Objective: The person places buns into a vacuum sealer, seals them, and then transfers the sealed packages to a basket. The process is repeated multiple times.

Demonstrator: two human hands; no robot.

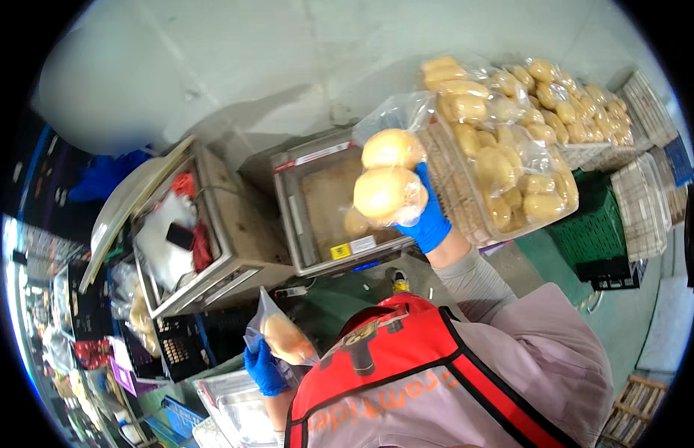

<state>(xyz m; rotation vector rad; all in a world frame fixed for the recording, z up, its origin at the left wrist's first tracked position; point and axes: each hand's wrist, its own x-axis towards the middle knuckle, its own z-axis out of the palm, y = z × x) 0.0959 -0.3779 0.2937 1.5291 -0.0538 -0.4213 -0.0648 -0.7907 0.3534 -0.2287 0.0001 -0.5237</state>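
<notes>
My right hand [428,224], in a blue glove, holds up a clear plastic bag of round pale-yellow food pieces [389,193]; their exact kind is unclear. It is above the right edge of a chamber-type packing machine [285,204], whose top has a pale metal frame and stickers. My left hand [264,369], also blue-gloved, grips the edge of another clear plastic bag [288,339], with a rounded pale-orange piece inside. This bag is low at my left side, beside my red apron [392,347]. Part of the left fingers is hidden.
A second machine [224,241] has its domed lid [134,213] raised, with a phone [180,236] and cloths on it. Bagged yellow pieces [495,168] fill a crate at right. Green [593,229] and black crates [181,347] stand around. A power strip [291,292] lies below.
</notes>
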